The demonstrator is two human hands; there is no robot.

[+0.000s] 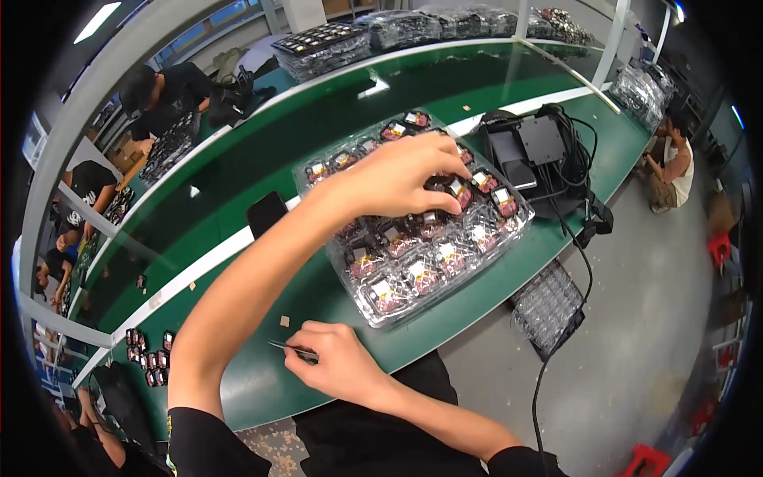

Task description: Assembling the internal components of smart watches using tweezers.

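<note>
My left hand [413, 176] reaches over a clear plastic tray [380, 316] filled with small black devices with pink-and-white faces. Its thumb and fingers curl around one small black device [459, 192] toward the tray's right side; the fingertips partly cover the contact. Lower down, near the table's front edge, my right hand [340, 364] is closed on dark tweezers [300, 350], whose tips point left. A small tan square piece [284, 321] lies on the green table just beyond the tweezers. My left forearm crosses in front of part of the tray.
A black phone-like slab [270, 213] lies left of the tray. Black equipment with coiled cables [544, 147] stands right of it. Loose small devices [149, 359] lie at the left. Stacked trays [326, 48] line the far side. Several people work nearby.
</note>
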